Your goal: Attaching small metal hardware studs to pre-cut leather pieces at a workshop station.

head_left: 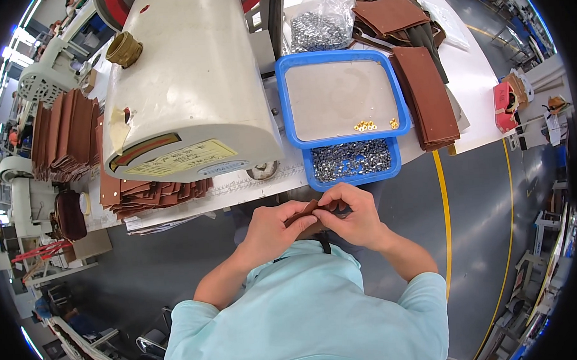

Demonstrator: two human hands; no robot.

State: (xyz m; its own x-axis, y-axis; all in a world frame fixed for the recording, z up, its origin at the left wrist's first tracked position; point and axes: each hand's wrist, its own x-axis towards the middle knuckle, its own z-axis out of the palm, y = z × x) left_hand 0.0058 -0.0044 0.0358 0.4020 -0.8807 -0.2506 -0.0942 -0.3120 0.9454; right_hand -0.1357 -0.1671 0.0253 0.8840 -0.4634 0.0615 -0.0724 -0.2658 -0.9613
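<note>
Brown piece [304, 211] held just nearside of the lower blue tray [396, 157].
Left hand [269, 232] pinches its left end, right hand [358, 222] its right end; both angle inward, fingers curled, thumbs pointing toward each other.

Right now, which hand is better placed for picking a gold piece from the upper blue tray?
Probably the right hand: it is nearer to the gold pieces than the left hand, though both are holding the brown piece.
</note>
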